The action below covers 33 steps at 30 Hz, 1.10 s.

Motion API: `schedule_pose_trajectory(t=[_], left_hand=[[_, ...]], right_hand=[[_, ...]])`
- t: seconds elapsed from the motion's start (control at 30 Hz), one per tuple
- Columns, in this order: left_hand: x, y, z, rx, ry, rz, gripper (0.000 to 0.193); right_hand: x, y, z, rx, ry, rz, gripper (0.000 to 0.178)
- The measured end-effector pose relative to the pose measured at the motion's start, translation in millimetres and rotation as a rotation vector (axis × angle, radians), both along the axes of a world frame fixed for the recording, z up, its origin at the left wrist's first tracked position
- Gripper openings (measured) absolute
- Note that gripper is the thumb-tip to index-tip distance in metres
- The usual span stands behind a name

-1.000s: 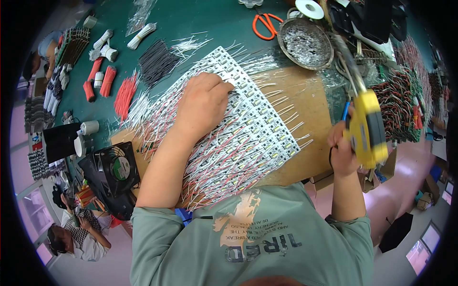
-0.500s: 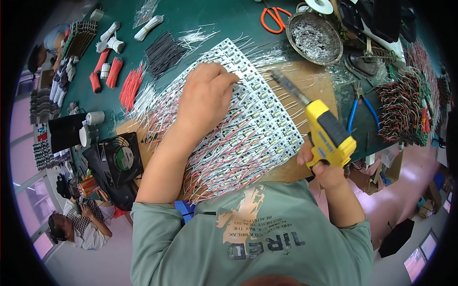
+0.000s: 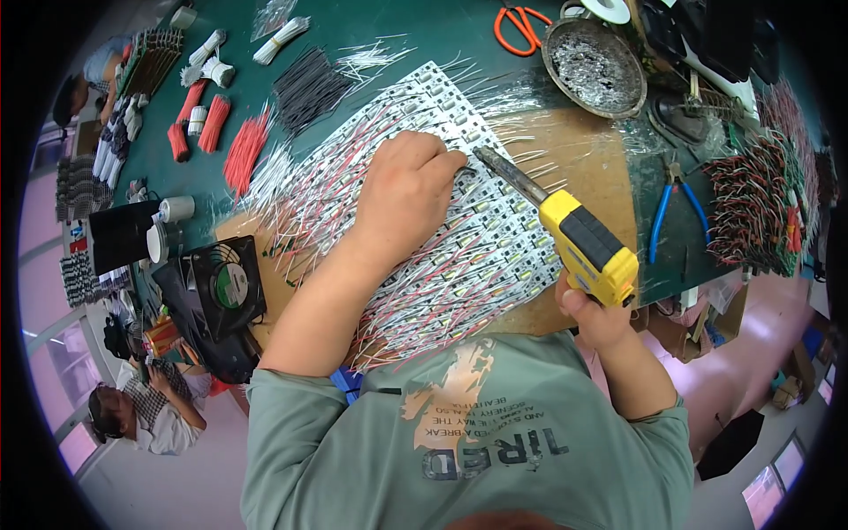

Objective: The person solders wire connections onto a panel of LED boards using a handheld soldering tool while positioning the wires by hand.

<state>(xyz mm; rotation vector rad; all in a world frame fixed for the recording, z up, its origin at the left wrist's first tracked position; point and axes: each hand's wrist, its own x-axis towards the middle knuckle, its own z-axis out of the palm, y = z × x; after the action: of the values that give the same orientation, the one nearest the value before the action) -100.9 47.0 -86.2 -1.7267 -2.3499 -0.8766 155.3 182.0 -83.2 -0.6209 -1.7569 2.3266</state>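
Note:
My right hand [image 3: 601, 316] grips a yellow and black soldering gun [image 3: 590, 243] by its handle. The gun's metal tip points up and left, close to the fingertips of my left hand [image 3: 408, 190]. That hand is closed in a pinch over a panel of small white circuit boards [image 3: 521, 231]; a short dark strand shows at the fingertips, too small to name surely. Many red and white wires [image 3: 424, 296] fan out from the panel toward my body and the left. Under the panel lies a brown board [image 3: 587, 159].
Bundles of red wires [image 3: 246, 155], black wires [image 3: 309, 93] and white wires [image 3: 283, 40] lie at the far left. A small fan [image 3: 231, 287] stands left. Far right are a metal pan [image 3: 596, 71], orange scissors [image 3: 519, 31], blue pliers [image 3: 676, 208] and wired boards [image 3: 751, 203]. Other people are at left.
The soldering gun has moved left and its tip now reaches over the panel beside my left fingertips. My left hand has shifted slightly right and nearer to me.

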Motion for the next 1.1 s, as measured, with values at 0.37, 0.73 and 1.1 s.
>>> schedule_pose_trajectory(t=[0.37, 0.73, 1.1], left_hand=[[-0.9, 1.8, -4.1, 0.037, 0.029, -0.006, 0.018], [0.2, 0.5, -3.2, 0.015, 0.029, -0.006, 0.020], [0.0, -1.1, 0.1, -0.026, 0.021, -0.010, 0.023]], right_hand=[[-0.3, -2.2, -1.6, -0.001, -0.033, -0.025, 0.019], [3.9, -0.9, -5.5, -0.019, -0.039, -0.039, 0.020], [-1.2, -1.5, -1.0, 0.008, -0.065, -0.005, 0.017]])
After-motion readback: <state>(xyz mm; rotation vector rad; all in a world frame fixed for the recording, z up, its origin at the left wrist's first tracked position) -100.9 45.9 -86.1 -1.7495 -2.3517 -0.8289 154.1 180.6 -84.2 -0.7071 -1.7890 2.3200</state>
